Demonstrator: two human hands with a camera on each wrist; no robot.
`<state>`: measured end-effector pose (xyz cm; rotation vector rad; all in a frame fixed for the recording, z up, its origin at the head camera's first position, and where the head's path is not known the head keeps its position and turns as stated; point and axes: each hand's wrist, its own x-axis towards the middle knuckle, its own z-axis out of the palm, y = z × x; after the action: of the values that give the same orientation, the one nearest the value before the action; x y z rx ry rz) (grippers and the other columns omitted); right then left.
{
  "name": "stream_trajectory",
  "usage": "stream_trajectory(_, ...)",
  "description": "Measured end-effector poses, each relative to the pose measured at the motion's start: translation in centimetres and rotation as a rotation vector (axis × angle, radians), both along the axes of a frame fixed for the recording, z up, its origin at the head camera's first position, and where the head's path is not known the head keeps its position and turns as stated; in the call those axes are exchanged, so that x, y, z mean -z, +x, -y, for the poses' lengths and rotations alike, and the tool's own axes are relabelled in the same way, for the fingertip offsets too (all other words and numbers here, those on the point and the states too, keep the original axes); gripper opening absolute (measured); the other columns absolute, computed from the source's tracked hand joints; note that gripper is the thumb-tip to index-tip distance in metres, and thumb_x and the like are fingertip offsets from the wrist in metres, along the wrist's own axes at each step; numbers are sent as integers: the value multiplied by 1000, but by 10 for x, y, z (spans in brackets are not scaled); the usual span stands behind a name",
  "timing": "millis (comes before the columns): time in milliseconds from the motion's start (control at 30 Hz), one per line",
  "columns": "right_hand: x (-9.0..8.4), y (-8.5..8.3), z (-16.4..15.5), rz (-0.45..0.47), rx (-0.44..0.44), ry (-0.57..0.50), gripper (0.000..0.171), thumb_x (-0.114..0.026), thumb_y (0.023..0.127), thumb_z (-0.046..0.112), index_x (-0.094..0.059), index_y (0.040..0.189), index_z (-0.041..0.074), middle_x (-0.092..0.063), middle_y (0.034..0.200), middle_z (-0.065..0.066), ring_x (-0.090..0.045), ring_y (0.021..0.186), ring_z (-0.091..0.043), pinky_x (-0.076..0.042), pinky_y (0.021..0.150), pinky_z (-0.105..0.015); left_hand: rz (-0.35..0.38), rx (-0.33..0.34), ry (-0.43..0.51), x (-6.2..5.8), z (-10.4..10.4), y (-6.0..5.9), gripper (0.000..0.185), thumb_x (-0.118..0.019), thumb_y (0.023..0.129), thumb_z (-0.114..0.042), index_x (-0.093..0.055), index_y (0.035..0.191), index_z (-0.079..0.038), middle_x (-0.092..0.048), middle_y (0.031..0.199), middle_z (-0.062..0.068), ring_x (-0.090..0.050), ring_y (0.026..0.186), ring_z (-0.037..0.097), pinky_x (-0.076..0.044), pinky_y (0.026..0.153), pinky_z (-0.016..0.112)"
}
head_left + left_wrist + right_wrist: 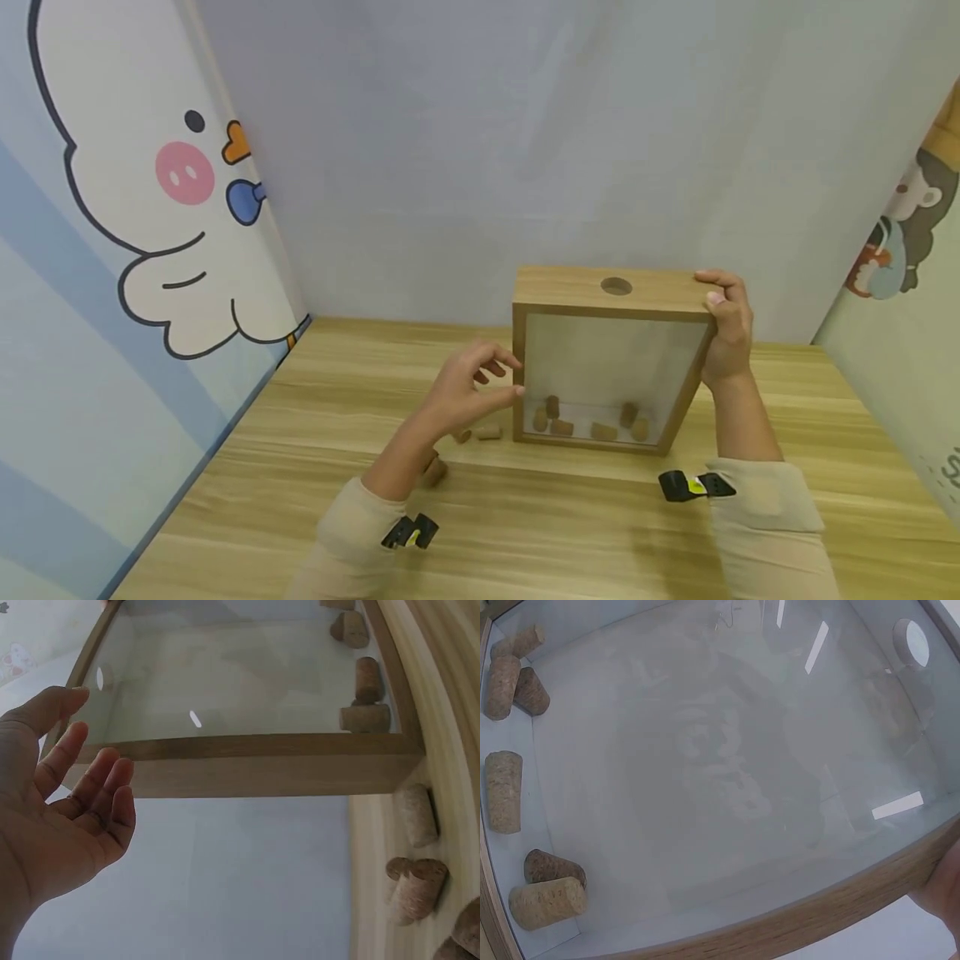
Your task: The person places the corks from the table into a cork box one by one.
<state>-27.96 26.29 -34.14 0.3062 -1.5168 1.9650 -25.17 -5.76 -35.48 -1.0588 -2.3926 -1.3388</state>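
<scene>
on the table [540, 533], right hand [729, 333] grips a box [562, 288] of corks [504, 791]; left hand [467, 388] gapes loosely beside it.

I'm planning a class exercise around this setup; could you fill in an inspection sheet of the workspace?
Surface: wood-grain table.
Job's things: wood-framed box with a clear front and a round hole in its top; six corks inside; several loose corks on the table by its left side.
Clutter: nothing seen.
Left grip: holds nothing, fingers loosely bent beside the box; contact unclear.
Right grip: holds the box's upper right corner.
Cables: nothing seen.
Surroundings: pale backdrop, cartoon panels left and right.
</scene>
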Motion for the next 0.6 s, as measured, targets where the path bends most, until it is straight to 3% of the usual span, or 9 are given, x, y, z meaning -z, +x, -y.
stream_trajectory(267,3,3,1,11,11,2,28,-43,83,22,-63,102,14,-47,108,-11,-43,89,-23,-32,70,-37,82,30,-57,28,24,-6,30,-75,78,-12,-62,105,-5,-60,105,5,-58,88,25,-50,69,41)
stream_trajectory(433,2,3,2,12,7,6,29,-43,83,22,-62,103,14,-47,108,-11,-43,89,-23,-32,70,-37,196,80,-108,42,38,-13,37,-75,80,-15,-61,112,-4,-60,111,8,-57,92,22,-49,73,42)
stream_trajectory(600,-1,3,3,9,12,12,29,-43,83,22,-62,103,13,-47,108,-11,-42,89,-23,-31,71,-37,327,130,-162,55,46,-22,39,-73,81,-14,-60,115,-2,-58,117,10,-56,98,33,-50,75,35)
